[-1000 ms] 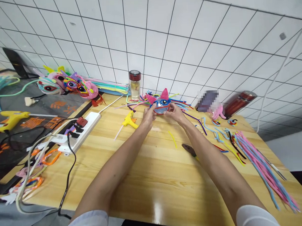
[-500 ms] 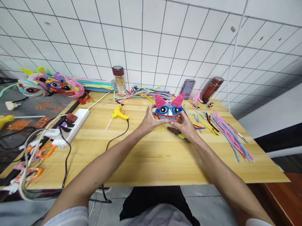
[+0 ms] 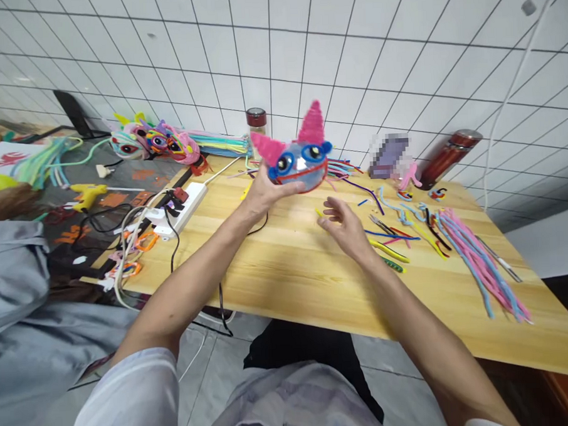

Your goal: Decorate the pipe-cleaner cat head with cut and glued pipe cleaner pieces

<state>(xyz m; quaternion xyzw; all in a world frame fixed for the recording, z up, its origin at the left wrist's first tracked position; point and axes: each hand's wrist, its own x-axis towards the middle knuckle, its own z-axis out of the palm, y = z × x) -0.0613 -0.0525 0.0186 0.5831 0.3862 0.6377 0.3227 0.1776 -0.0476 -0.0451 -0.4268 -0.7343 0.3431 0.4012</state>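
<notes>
Left hand curled round the near side of the craft head, thumb beneath | head above the desk | right hand half-open, seemingly empty, below head | best cradle base, spare pink ears

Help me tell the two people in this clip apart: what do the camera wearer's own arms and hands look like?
The left hand and right hand wear no visible gloves, rings or watch. The left sleeve is short, loose and whitish, ending near the elbow; only a pale edge of the right sleeve shows.
</notes>
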